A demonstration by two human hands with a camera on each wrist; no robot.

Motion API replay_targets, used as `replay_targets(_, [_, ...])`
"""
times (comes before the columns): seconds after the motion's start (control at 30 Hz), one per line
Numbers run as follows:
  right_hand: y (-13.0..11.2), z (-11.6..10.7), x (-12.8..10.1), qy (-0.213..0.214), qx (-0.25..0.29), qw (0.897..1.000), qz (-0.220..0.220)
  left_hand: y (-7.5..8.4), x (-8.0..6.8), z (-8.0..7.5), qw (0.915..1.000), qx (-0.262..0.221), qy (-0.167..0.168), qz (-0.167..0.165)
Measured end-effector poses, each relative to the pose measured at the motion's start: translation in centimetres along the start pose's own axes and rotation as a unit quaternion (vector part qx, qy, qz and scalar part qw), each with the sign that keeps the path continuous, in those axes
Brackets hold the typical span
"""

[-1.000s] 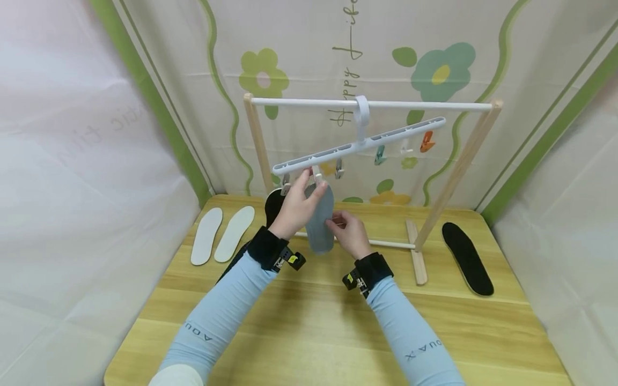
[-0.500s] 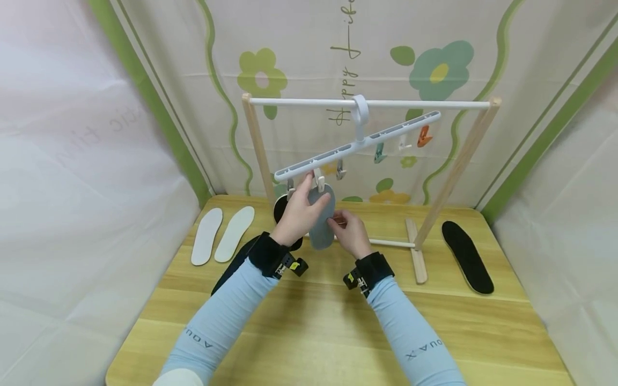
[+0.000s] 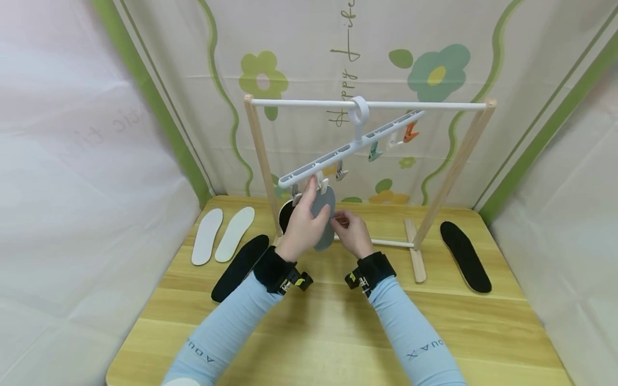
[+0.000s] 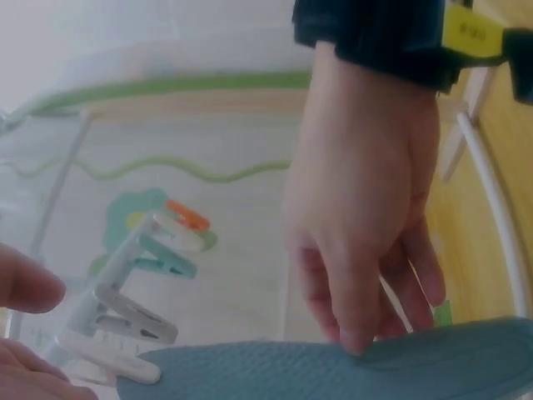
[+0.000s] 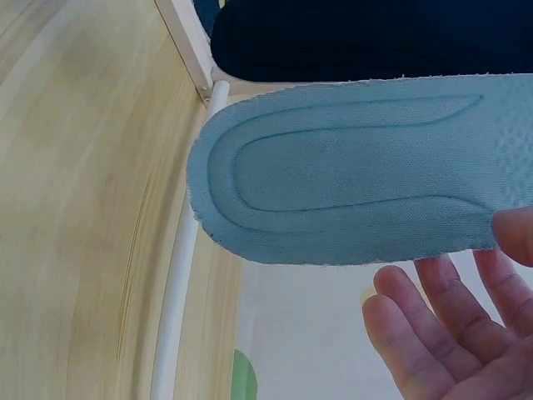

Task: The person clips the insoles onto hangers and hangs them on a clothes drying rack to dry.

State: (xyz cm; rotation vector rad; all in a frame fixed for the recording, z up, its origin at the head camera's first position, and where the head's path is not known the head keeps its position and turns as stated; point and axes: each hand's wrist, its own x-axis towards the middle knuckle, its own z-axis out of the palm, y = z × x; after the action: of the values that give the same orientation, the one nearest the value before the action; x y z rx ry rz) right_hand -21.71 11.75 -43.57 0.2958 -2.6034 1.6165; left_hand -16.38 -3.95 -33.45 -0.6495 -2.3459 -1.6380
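A grey-blue insole (image 3: 323, 206) hangs from a white clip (image 3: 322, 182) on a white clip hanger (image 3: 338, 155). My left hand (image 3: 303, 225) is beside that clip, its index finger raised near the hanger bar and its thumb in front of the insole. In the left wrist view, the thumb stands apart from the clip (image 4: 117, 358). My right hand (image 3: 354, 233) pinches the insole's right edge; in the right wrist view, the thumb (image 5: 515, 233) lies on the insole (image 5: 333, 167). A second, black insole (image 3: 286, 214) hangs to the left, partly hidden by my left hand.
The hanger hooks on a wooden rack's white rail (image 3: 425, 105). Further clips include a grey one (image 3: 340, 171), a teal one (image 3: 374, 152) and an orange one (image 3: 410, 132). Two white insoles (image 3: 207, 236) and a black insole (image 3: 240, 268) lie left; another black insole (image 3: 465, 257) lies right.
The hanger has turned, its left end swinging toward me and rightward. My left hand has shifted right, uncovering the black insole on the table. The right hand keeps its pinch on the grey-blue insole.
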Motion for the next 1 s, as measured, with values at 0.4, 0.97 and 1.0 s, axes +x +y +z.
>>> replay_targets(0.4, [-0.3,-0.4,-0.5,0.007,-0.001,1.000,0.003,1.0,-2.9,-0.1,0.9986,-0.017,0.001,0.051])
replay_targets(0.97, [2.5,-5.9,-3.1,-0.016,-0.041,0.999,0.017,-0.1,-5.7,-0.4,0.9962,-0.082,-0.018,0.024])
replay_targets(1.0, [2.7,-6.4,-3.4,-0.016,-0.049,0.999,0.014,-0.3,-6.0,-0.4,0.9962,-0.083,-0.017,0.023])
